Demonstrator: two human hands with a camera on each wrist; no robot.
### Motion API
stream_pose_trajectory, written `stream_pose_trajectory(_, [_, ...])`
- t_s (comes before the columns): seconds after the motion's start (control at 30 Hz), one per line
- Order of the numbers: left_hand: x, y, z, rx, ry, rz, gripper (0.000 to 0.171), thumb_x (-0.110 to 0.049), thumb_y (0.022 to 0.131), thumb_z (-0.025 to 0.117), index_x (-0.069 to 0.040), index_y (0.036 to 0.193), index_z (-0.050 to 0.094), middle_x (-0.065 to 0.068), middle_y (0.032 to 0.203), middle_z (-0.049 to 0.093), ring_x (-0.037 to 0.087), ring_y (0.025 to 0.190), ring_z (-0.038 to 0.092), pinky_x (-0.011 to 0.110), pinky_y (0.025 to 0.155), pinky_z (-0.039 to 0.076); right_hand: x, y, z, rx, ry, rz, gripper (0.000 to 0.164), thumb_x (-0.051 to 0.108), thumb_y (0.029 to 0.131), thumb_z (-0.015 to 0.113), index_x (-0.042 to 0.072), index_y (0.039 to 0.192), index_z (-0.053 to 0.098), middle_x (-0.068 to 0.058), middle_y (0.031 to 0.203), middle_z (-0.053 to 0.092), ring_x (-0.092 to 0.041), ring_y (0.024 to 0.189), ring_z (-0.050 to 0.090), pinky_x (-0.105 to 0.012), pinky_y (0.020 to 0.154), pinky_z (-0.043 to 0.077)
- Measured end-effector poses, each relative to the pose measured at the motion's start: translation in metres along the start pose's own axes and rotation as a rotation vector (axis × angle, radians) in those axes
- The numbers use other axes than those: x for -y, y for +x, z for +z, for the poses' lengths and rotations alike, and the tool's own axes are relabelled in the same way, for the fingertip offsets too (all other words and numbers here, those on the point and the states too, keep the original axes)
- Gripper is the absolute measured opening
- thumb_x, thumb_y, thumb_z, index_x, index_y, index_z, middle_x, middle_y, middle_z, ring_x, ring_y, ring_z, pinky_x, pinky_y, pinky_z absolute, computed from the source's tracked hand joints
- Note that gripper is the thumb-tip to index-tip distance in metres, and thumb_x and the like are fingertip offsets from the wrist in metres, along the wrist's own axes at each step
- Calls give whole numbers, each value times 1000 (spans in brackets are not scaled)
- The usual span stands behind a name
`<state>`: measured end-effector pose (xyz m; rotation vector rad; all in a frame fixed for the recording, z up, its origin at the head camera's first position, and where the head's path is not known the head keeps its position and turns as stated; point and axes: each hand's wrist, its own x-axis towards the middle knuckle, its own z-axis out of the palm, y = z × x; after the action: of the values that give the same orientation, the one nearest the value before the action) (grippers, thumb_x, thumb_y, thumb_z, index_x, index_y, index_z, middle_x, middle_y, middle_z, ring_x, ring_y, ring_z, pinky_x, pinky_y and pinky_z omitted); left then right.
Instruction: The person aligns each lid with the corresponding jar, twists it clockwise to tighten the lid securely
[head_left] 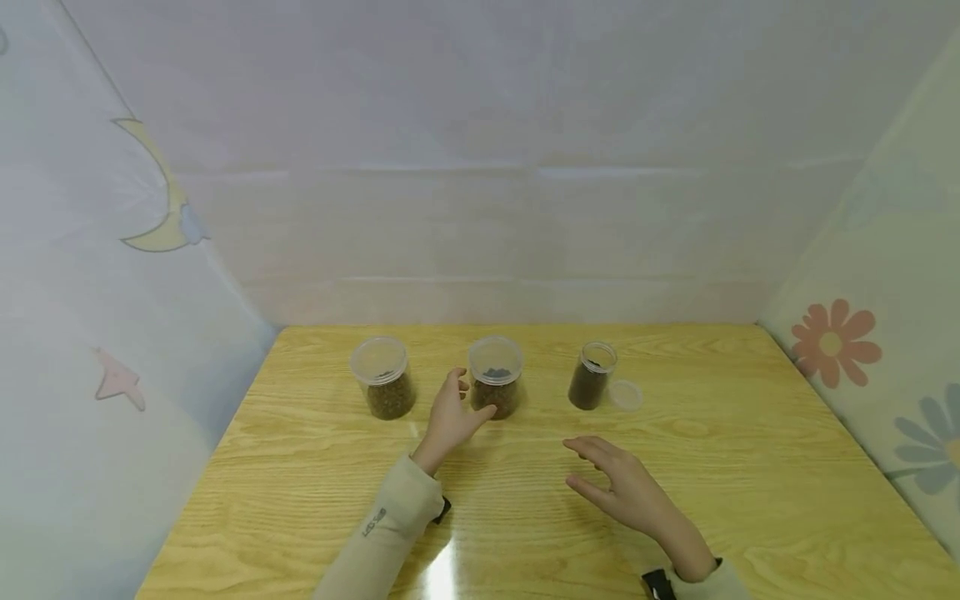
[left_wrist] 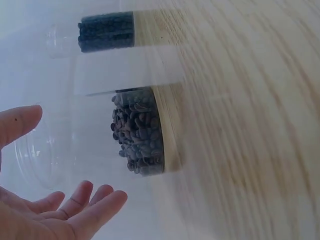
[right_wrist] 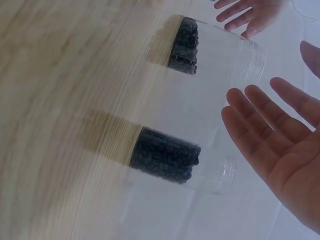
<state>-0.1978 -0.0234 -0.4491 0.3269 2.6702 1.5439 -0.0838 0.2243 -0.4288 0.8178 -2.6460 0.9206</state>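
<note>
A wide clear jar (head_left: 497,398) of dark beans stands upright in the middle of the row. Beside its left side is my left hand (head_left: 452,414), thumb and fingers spread about the jar without gripping it; contact is hard to tell. In the left wrist view the beans (left_wrist: 140,135) fill only the jar's lower part. My right hand (head_left: 621,490) hovers nearer the front, fingers extended and holding nothing. Beyond it is a narrower clear jar (head_left: 588,387) of dark beans with an uncovered top. A clear round lid (head_left: 626,395) lies on the table just right of that jar.
Another wide clear jar (head_left: 390,393) with brownish contents stands at the left end of the row. All the jars are toward the back of the wooden table (head_left: 750,467). A pale cloth wall (head_left: 495,242) rises behind the table, with printed cloth at both sides.
</note>
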Motion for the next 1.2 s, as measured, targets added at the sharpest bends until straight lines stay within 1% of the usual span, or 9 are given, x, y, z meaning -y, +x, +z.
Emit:
stream_pose_trajectory(0.1, [-1,-4,-3,-1,11,16,62,-19,78,71,4,126,39,17,101,51,32,92,52,42,76,46,1,0,0,-16,-13,-3,39,13,82,68,-2,116,56,-15,111,60,-30,88,62,-34,66,53])
stream_pose_trajectory(0.17, [-2,-8,-6,8,18,37,52,-16,79,70,5,119,45,15,90,51,26,78,52,36,67,45,3,1,0,-33,-39,26,37,13,81,69,-2,113,58,-13,108,61,-27,86,62,-33,66,53])
stream_pose_trajectory(0.27, [-4,-13,-8,38,20,67,39,-11,79,67,6,110,51,9,77,49,17,63,44,28,55,40,5,1,-1,-62,-73,77,34,11,78,70,-2,108,60,-12,103,63,-24,83,62,-33,65,52])
stream_pose_trajectory(0.33, [-4,-16,-10,59,29,82,34,-10,79,66,5,106,53,5,72,46,13,58,40,25,50,35,7,2,-2,-75,-93,115,32,11,78,71,-1,106,61,-11,100,64,-21,80,61,-34,64,52])
stream_pose_trajectory(0.47, [-7,-22,-13,82,55,117,28,-8,79,64,4,102,54,2,69,44,11,53,37,23,47,33,8,2,-2,-99,-96,146,26,9,77,71,1,100,63,-7,92,65,-17,74,61,-32,62,52])
stream_pose_trajectory(0.67, [-10,-32,-16,83,107,143,20,-8,79,63,-1,96,55,-1,64,44,9,48,35,22,44,31,9,2,-3,-110,-61,176,12,9,77,72,7,85,63,10,71,56,1,61,49,-22,53,46])
stream_pose_trajectory(0.83, [-10,-38,-16,65,103,164,16,-9,80,64,-5,93,55,2,64,45,8,47,35,22,44,32,9,2,-4,-125,-59,186,13,9,77,71,12,75,59,15,61,47,4,53,39,-18,46,39])
stream_pose_trajectory(0.97, [-8,-40,-15,59,83,164,17,-10,81,64,-3,93,56,2,64,46,8,46,35,22,43,32,8,0,-4,-136,-68,182,13,8,77,71,12,74,59,16,59,43,4,51,36,-17,44,36])
stream_pose_trajectory(1.2, [-5,-41,-13,50,78,165,19,-11,80,65,-1,94,57,-1,64,45,8,47,36,23,44,34,6,-1,-4,-135,-55,172,8,8,78,70,5,80,62,15,60,44,5,52,39,-17,46,39])
